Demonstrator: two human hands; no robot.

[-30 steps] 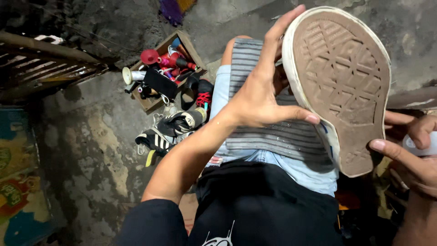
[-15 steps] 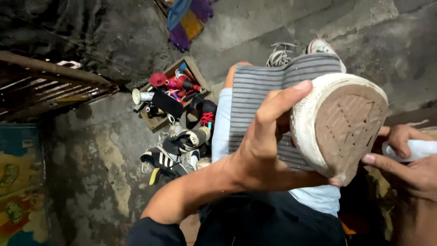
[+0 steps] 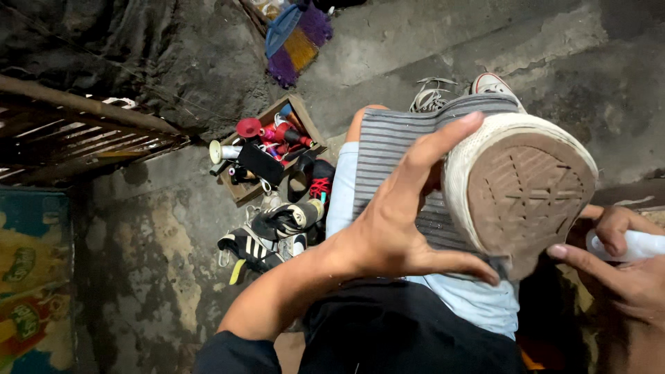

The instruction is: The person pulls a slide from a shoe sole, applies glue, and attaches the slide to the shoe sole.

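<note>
on the floor, a wooden box [image 3: 267,156] held thread spools and small tools, with shoes [image 3: 267,235] beside it. the left hand [image 3: 398,228] had its grip closed round a sneaker [image 3: 526,194], sole up. it looked light and bendy, easy to hold by the sides. the right hand [image 3: 623,270] held a white bottle [image 3: 641,244].

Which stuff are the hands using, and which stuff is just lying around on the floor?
In use:
- left hand gripping the shoe, sole up
- right hand holding a white bottle
- striped cloth over the lap

Lying about:
- wooden box of thread spools
- pile of shoes
- broom
- white sneakers on the floor
</note>
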